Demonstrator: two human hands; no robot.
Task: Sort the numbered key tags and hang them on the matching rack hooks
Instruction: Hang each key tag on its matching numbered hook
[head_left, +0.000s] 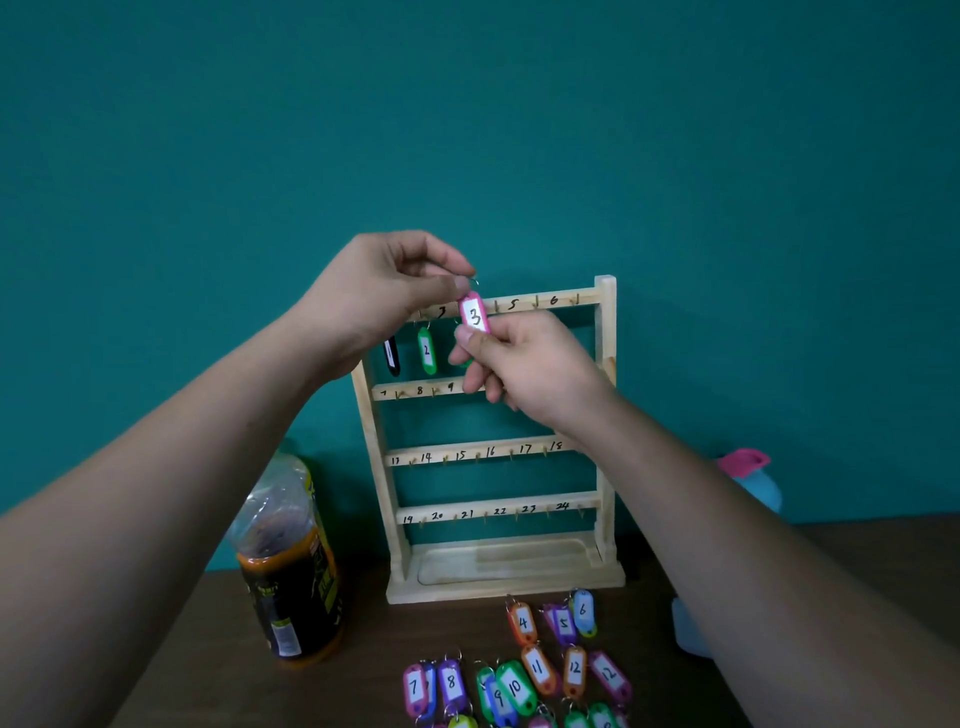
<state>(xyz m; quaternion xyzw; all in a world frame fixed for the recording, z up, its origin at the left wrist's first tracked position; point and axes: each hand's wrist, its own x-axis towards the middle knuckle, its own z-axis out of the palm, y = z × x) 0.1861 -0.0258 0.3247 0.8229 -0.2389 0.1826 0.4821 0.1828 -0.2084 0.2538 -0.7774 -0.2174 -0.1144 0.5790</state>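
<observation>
Pink tag 3 (474, 314) is up at the wooden rack (605, 322), held in front of the top rail (550, 300), just right of the written 3. The left hand (384, 291) pinches the little metal ring (474, 282) between thumb and fingertip. The right hand (519, 364) pinches the tag's lower end, other fingers curled.

This looks like an easy piece to manage: light, stiff plastic, probably a bit slick, with a paper label inside. The ring is the place to hold it. It's thin and would swivel, so steadying the body below makes sense when threading a small hook.

Now the blind spots. The tag and fingers cover hooks 3 and 4, so I can't tell whether the ring is on a hook. A green sliver shows under the right thumb, unidentifiable. The black tag (391, 356) beside green tag 2 (427, 351) turns its number away. The right hand hides the second rail past 9. On the table (363, 691), orange tag 4 (522, 622) reads clearly, but the nearest loose tags are cut off.
</observation>
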